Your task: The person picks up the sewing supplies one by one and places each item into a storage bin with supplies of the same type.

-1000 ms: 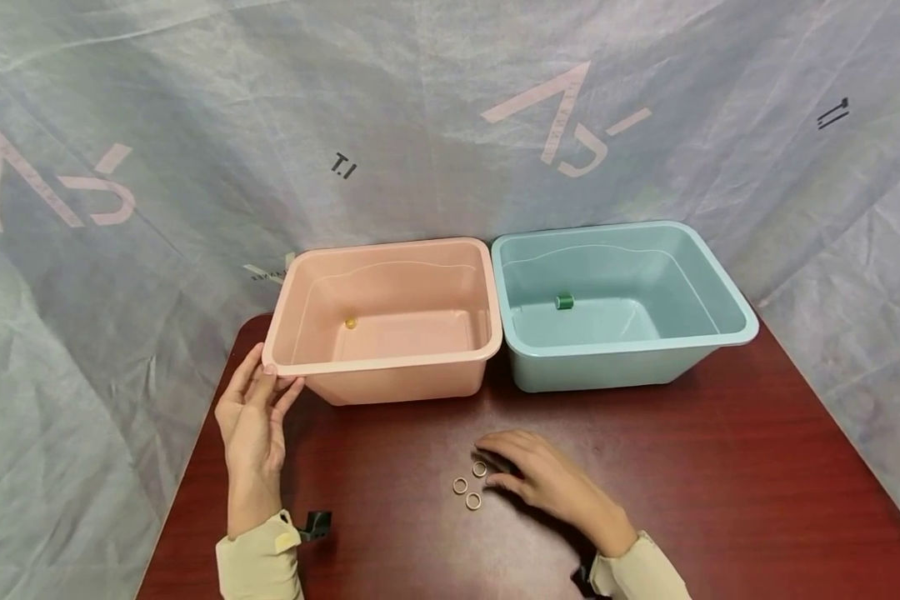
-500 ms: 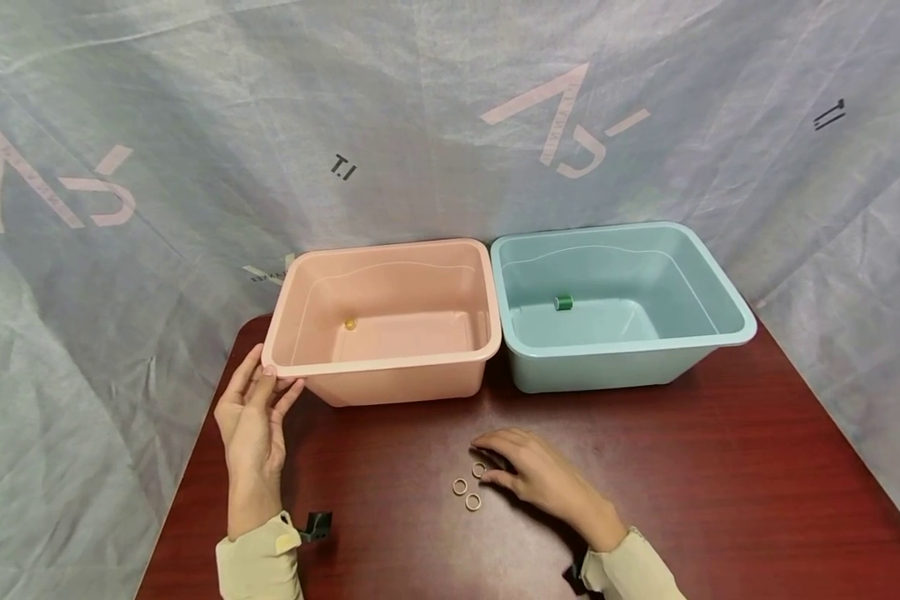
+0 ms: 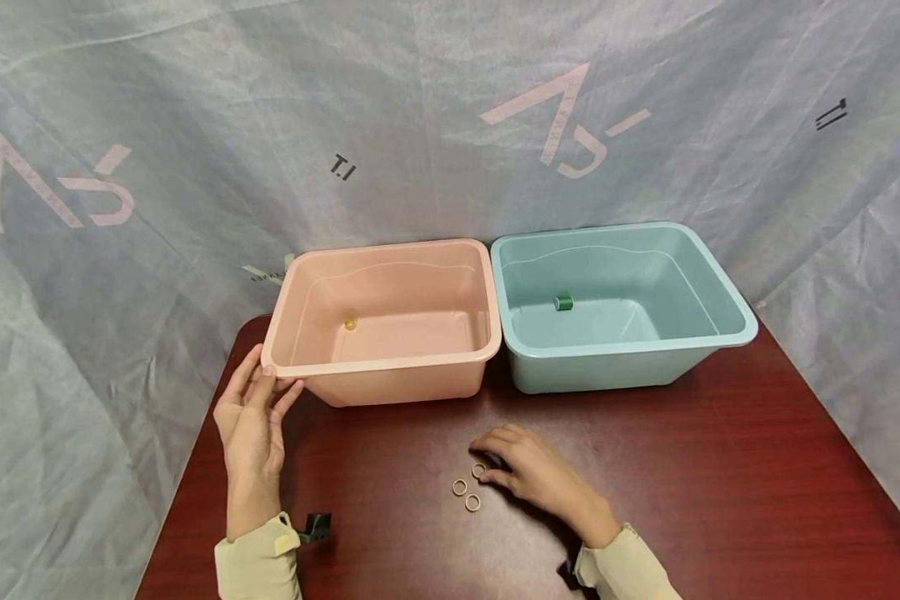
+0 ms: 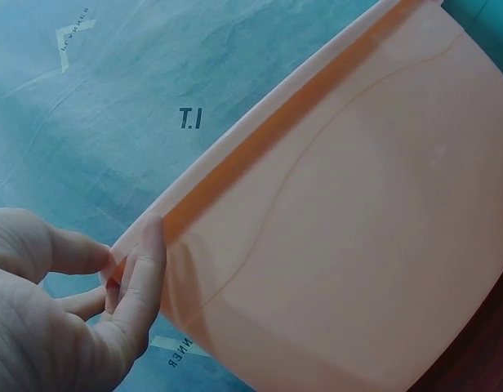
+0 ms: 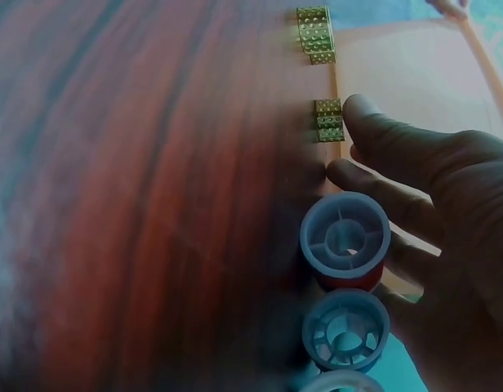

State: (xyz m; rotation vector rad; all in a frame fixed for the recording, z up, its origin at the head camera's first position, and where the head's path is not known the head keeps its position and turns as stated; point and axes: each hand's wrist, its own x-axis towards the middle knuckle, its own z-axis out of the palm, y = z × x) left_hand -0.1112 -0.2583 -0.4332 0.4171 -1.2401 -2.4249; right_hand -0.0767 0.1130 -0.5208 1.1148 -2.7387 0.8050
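Observation:
My left hand (image 3: 251, 425) pinches the near left corner of the pink plastic bin (image 3: 390, 383); in the left wrist view its fingers (image 4: 143, 282) lie around the rim. Three gold rings lie on the table: one ring (image 3: 478, 471) by my right thumb, another ring (image 3: 460, 487) to its left, and a third ring (image 3: 472, 502) nearer me. My right hand (image 3: 536, 475) arches low over the table, fingertips beside the nearest ring. In the right wrist view the dotted ring (image 5: 329, 121) sits just off a fingertip. Thread spools (image 5: 345, 237) stand under that hand, hidden in the head view.
A light blue bin (image 3: 607, 367) stands right of the pink one, with a green thread spool (image 3: 564, 302) inside. A small yellow spool-like piece (image 3: 351, 323) lies in the pink bin. Grey cloth (image 3: 420, 125) hangs behind the dark red table (image 3: 720, 467).
My right hand has shifted slightly left, bringing its thumb close against the nearest ring. My left hand keeps its place on the pink bin's corner.

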